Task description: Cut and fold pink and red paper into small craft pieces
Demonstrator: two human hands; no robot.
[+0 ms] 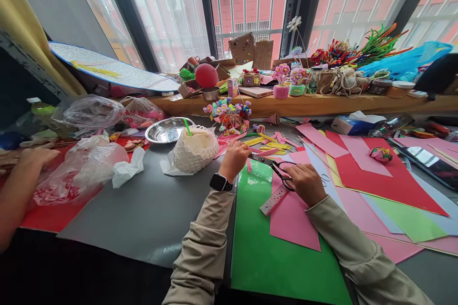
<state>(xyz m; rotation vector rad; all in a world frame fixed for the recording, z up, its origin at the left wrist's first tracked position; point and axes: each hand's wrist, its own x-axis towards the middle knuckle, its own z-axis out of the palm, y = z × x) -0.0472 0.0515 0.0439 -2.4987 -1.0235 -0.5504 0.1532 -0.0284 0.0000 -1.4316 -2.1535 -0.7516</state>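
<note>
My right hand (pixel 308 182) is closed around the black handles of a pair of scissors (pixel 275 166), whose blades point left. My left hand (pixel 234 156) pinches a narrow strip of pink paper (pixel 249 166) right at the blade tips; most of the strip is hidden by the fingers. Beneath both hands lie a green board (pixel 265 262) and a pink paper sheet (pixel 295 224). A patterned ruler (pixel 274 199) rests partly over that sheet. Behind the hands are scattered yellow paper strips (pixel 277 145) and pink ones.
Left of my forearm, a netted coconut (pixel 196 150) with a green straw stands beside a metal plate (pixel 168 130). Red paper (pixel 386 176) and other sheets spread to the right, near a phone (pixel 429 163). Another person's hand (pixel 37 158) is at far left. Crafts crowd the wooden ledge (pixel 304 105).
</note>
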